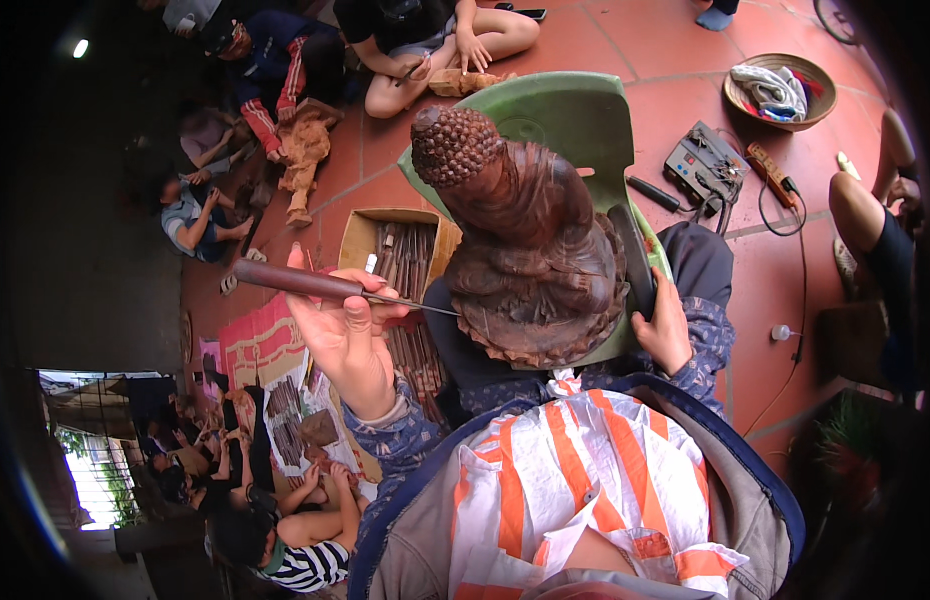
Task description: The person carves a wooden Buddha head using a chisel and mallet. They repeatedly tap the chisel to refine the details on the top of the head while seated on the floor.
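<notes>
In front of me sits a dark brown carved wooden seated statue [530,240] with a knobbed head and a scalloped base. It leans in a green plastic chair shell [585,110] by my lap. My left hand [350,335] pinches a slim carving tool [300,280] with a brown wooden handle. Its thin metal shaft points right, and the tip meets or nearly meets the left edge of the base. At the base's right side, my right hand [670,325] closes round the lower end of a dark flat bar [633,260], beside the green rim. Its fingertips are partly hidden.
A box [365,235] of carving tools stands left of the statue, with more tools [415,355] below it. To the right are a grey control box [707,165], a power strip [772,175] with cables, and a basket [825,100] of cloths. Several people sit around, some holding carvings.
</notes>
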### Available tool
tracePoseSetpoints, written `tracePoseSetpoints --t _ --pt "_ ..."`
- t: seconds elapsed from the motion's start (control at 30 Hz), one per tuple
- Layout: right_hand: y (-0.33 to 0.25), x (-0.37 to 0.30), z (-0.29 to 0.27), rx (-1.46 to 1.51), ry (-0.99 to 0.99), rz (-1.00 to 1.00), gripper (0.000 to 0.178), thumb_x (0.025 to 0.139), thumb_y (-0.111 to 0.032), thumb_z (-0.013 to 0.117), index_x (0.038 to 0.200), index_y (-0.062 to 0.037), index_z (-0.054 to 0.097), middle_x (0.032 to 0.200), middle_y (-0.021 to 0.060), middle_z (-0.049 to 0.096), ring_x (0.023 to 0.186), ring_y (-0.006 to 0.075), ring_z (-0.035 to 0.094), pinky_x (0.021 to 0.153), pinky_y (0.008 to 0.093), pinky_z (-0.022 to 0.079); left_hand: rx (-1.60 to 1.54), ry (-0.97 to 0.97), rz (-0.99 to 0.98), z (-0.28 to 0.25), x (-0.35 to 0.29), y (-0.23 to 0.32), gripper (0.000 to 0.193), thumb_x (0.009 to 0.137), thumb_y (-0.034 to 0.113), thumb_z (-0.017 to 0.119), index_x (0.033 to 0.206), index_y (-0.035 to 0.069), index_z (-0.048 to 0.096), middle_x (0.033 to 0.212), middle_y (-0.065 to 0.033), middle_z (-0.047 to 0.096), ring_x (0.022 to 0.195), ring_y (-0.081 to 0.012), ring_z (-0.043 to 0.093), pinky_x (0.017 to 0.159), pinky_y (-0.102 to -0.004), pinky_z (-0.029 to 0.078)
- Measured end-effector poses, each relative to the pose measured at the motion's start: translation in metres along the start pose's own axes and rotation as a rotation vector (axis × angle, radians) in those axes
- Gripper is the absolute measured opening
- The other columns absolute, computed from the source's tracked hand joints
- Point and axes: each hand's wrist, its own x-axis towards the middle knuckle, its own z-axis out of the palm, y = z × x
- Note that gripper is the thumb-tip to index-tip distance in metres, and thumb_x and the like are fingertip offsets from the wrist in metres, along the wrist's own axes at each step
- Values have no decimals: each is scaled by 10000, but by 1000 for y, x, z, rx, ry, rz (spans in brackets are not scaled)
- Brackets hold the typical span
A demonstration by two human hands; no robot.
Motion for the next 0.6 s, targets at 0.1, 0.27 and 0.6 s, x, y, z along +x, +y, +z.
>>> tracePoseSetpoints --t 0.1,0.27,0.6 --pt "-2 1 3 -59 6 20 728 695 -38 629 1357 45 336 1129 293 490 1063 470 516 936 465 435 38 -20 69 -2 2 -4 612 897 99 639 1385 31 276 944 -136 581 762 -183 636 660 -354 601" --pt "-5 9 -4 -205 -13 -1 684 677 -81 696 1290 62 430 1025 257 500 967 428 544 880 445 454 -67 -69 -51 -2 -1 -5 324 915 108 614 1169 -14 454 920 -100 559 790 -186 630 725 -356 600" --pt "-119 47 -79 365 59 -593 360 736 -86 741 1064 27 649 885 131 604 777 259 580 705 336 461 -1 -279 42 40 -11 -2 231 943 154 584 975 6 408 901 -242 641 824 -323 685 723 -396 602"
